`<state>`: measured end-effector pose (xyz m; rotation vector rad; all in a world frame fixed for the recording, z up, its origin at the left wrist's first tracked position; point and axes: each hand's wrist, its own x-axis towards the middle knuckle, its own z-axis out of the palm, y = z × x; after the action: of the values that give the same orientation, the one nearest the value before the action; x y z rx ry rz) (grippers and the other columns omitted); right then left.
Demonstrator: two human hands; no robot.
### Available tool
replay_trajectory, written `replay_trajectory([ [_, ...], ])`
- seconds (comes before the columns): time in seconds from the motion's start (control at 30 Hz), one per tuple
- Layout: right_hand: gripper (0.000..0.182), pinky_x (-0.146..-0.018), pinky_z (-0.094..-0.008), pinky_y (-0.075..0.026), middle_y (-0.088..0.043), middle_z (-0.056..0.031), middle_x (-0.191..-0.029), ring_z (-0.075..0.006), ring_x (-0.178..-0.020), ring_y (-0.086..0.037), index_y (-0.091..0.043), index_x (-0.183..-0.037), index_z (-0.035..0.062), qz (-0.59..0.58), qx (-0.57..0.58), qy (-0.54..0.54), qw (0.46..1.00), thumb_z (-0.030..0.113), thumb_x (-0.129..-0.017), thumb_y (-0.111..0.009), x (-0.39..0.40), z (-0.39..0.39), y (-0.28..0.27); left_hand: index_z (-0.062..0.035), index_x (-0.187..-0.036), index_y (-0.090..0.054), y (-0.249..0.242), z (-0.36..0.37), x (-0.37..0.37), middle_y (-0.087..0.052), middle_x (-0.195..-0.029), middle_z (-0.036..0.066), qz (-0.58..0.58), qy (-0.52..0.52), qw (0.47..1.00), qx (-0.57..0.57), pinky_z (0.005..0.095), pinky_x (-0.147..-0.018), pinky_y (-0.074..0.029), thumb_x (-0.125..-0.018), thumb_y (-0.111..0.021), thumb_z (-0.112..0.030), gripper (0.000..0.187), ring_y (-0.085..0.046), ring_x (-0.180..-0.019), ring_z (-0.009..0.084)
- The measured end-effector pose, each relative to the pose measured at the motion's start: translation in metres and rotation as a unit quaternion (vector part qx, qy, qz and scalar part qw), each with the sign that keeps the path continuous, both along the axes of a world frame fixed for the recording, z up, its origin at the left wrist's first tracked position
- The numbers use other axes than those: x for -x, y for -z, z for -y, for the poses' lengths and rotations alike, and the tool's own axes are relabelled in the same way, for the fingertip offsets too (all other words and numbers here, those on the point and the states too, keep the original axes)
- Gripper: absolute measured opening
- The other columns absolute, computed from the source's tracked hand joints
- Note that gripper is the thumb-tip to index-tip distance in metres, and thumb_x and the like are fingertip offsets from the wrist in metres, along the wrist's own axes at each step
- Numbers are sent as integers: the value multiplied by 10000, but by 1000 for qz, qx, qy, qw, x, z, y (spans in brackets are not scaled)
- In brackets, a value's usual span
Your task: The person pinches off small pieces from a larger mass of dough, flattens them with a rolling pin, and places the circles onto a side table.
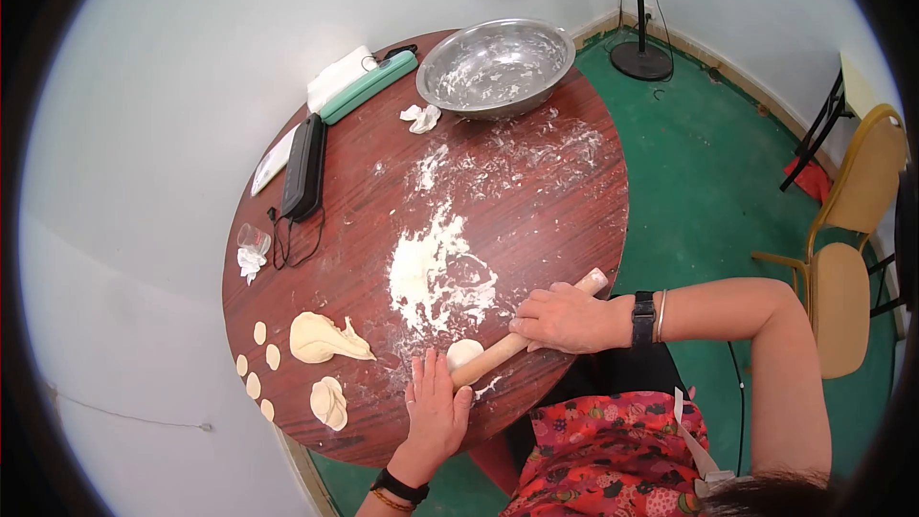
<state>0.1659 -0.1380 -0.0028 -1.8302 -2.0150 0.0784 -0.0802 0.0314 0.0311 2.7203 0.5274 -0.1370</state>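
Note:
A wooden rolling pin (pixel 498 352) lies slantwise at the table's near edge, over the lower side of a small round of dough (pixel 464 354). My right hand (pixel 560 318) rests on the pin's upper right part, fingers over it. At the pin's lower left end is my left hand (pixel 434 409), flat with its fingers pointing away and the thumb apart. White flour (pixel 426 268) is spread beyond the dough round. To the left sit a large lump of dough (pixel 321 339), a stack of flat rounds (pixel 328 404) and several small dough pieces (pixel 273 356).
A metal bowl (pixel 496 67) with dough residue stands at the table's far edge. A green case (pixel 369 88), a black device (pixel 304 168) with a cord, and a clear cup (pixel 253 237) line the left side. A chair (pixel 840 297) and a fan (pixel 640 59) stand on the floor.

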Motion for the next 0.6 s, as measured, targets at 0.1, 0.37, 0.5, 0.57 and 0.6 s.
replay_trajectory([
  [0.1, 299, -732, -398, -456, -581, -39, -995, -233, -975, -577, -644, -1142, 116, 14, -25, 25, 999, 276, -892, -613, -3, -9, 3, 54, -1484, -279, 7, -10, -2, -201, -1566, 293, -2, -1, 1000, -14, 673, -1103, -170, -1013, -395, -360, 638, -158, -1448, 507],
  [0.37, 311, -823, -411, -454, -605, -29, -1119, -233, -1077, -562, -643, -1141, 99, 35, -62, 102, 992, 314, -927, -575, -14, -54, 5, 59, -1498, -255, 13, -48, -38, -144, -1591, 283, -16, -96, 995, -32, 689, -1115, -118, -1014, -377, -347, 643, -108, -1466, 496],
  [0.5, 375, -903, -499, -438, -585, -78, -1226, -287, -1197, -524, -572, -1229, 71, -30, 12, 42, 999, 344, -975, -523, -3, -21, -8, 62, -1505, -220, 5, -27, -23, -155, -1587, 283, -35, -52, 997, -41, 688, -1113, -124, -1009, -387, -360, 671, -121, -1458, 505],
  [0.57, 497, -1045, -574, -370, -446, -140, -1461, -355, -1384, -386, -450, -1395, 51, -31, 77, 10, 996, 372, -1016, -456, 4, 7, -9, 63, -1508, -200, 2, -7, -7, -160, -1582, 288, -43, -26, 998, -27, 690, -1109, -132, -1005, -397, -366, 690, -128, -1453, 513],
  [0.6, 514, -1052, -575, -368, -423, -145, -1483, -358, -1395, -371, -435, -1411, 47, -41, 83, -7, 996, 379, -1020, -445, 6, 18, -10, 65, -1510, -182, 1, 2, 2, -169, -1574, 298, -41, -19, 999, -13, 698, -1097, -150, -996, -418, -377, 718, -140, -1444, 523],
])
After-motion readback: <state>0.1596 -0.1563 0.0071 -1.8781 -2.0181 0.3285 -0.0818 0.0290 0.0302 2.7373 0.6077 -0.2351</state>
